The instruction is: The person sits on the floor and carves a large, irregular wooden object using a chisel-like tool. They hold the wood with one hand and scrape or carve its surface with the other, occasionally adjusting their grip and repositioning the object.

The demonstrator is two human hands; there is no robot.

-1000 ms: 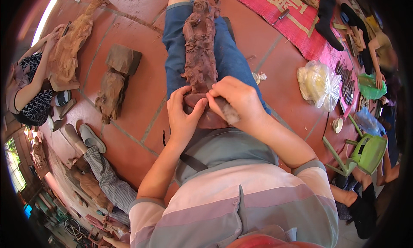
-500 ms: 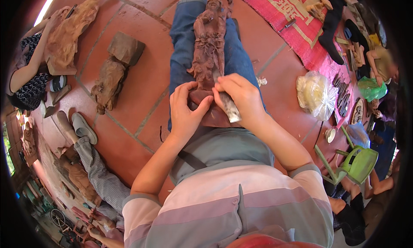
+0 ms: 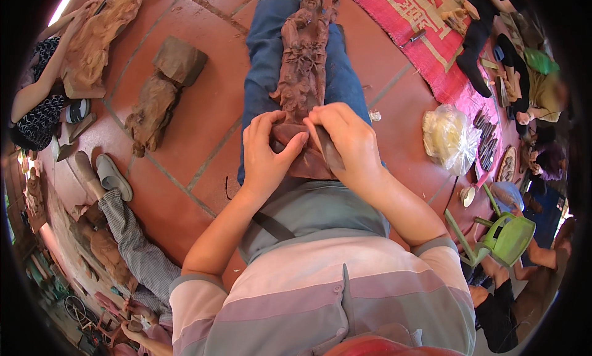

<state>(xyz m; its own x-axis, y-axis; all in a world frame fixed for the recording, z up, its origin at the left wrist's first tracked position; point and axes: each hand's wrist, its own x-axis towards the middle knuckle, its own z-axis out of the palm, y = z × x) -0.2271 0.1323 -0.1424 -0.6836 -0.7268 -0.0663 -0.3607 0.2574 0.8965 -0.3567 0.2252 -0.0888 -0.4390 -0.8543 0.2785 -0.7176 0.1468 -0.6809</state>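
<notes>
A reddish-brown carved wooden statue of a robed figure lies along my legs, its head away from me and its base near my belly. Around the left side of the base curls my left hand, thumb and fingers gripping the wood. My right hand pinches a thin, bent strip of sandpaper against the right side of the base. The fingers hide part of the strip and the statue's lower end.
On the tiled floor to the left lie a rough wood carving and a block. At right are a red mat, a clear plastic bag, several carving tools and a green stool. Other people sit on both sides.
The sandpaper strip has turned and bent down along the base, so less of its pale, mottled face shows. My right hand has shifted slightly; my left hand keeps its grip.
</notes>
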